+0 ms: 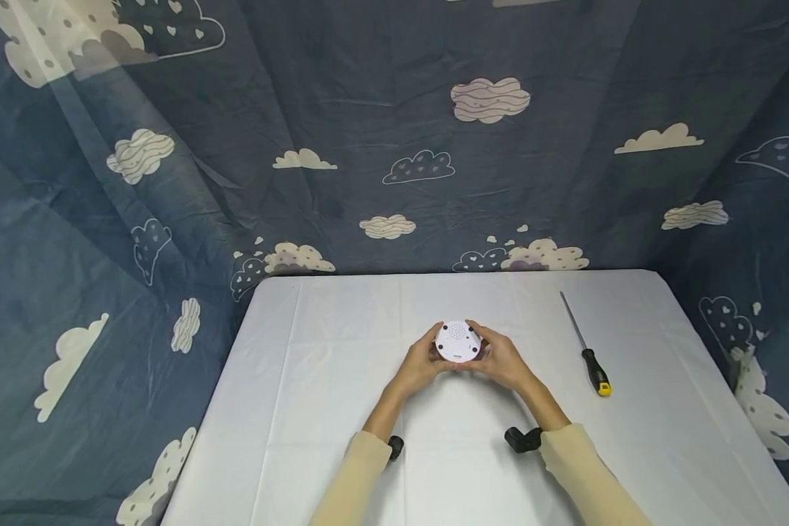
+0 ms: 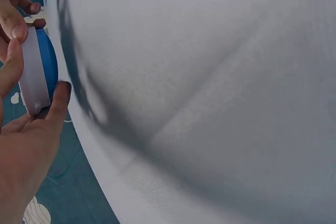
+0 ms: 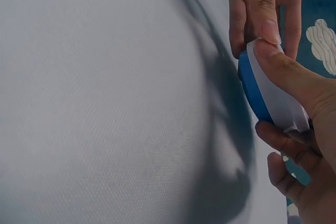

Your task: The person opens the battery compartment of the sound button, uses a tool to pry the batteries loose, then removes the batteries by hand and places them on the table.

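The fingers of the left hand (image 1: 418, 367) and the right hand (image 1: 503, 362) grasp opposite sides of a round white-and-blue plastic device (image 1: 457, 342) — its white face dotted with small holes and dark round spots — over the far middle of the white cloth-covered desk (image 1: 302, 380). To the right lies a long metal-shafted screwdriver (image 1: 590, 364) — its black-and-yellow handle towards the near side.

I see a table (image 1: 329, 380), white, faintly creased, lower middle of the frame | on it, right of centre: screwdriver (image 1: 588, 356), black-and-yellow handle lower, shaft slanting up-left
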{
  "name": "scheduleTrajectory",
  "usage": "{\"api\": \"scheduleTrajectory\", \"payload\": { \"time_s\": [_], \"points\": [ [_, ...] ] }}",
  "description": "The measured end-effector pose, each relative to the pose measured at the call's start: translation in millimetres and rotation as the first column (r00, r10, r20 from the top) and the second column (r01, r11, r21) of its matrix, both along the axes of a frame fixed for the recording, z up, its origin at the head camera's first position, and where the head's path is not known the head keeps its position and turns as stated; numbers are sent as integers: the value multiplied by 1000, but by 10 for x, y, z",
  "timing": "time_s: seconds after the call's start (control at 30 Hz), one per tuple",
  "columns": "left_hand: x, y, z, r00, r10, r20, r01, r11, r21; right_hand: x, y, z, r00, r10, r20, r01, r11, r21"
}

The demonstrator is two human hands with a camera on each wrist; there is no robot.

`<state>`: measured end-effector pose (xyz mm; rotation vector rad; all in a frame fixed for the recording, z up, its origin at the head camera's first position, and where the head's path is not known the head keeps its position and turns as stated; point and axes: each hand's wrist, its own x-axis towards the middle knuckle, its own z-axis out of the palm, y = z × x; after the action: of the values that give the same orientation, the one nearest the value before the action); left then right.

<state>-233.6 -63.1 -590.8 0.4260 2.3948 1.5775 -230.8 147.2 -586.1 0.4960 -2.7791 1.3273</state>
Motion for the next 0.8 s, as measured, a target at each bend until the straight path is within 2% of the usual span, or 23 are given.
{"api": "scheduleTrajectory", "payload": {
  "time_s": [0.17, 0.3, 0.4, 0.5, 0.63, 0.8],
  "points": [
    [-8, 14, -43, 999, 26, -24, -29, 990, -137, -8, 10, -84, 1000, -9, 29, 8, 999, 33],
    [-25, 18, -41, 999, 32, -23, -36, 980, -194, -23, 8, -121, 999, -7, 41, 5, 999, 33],
    [-58, 20, -28, 999, 32, -42, -40, 977, -210, -47, 3, -96, 999, -6, 33, 4, 998, 69],
    [-97, 21, -9, 998, 21, -61, -34, 975, -220, -67, 5, -27, 1000, -5, 15, 3, 989, 148],
    [-126, 35, -9, 997, 12, -72, -28, 975, -220, -47, 32, 70, 998, 33, -55, -19, 969, 245],
    [-141, 41, -1, 997, 17, -76, -32, 979, -203, -11, 63, 108, 987, 99, -128, -62, 961, 269]
  ]
}}
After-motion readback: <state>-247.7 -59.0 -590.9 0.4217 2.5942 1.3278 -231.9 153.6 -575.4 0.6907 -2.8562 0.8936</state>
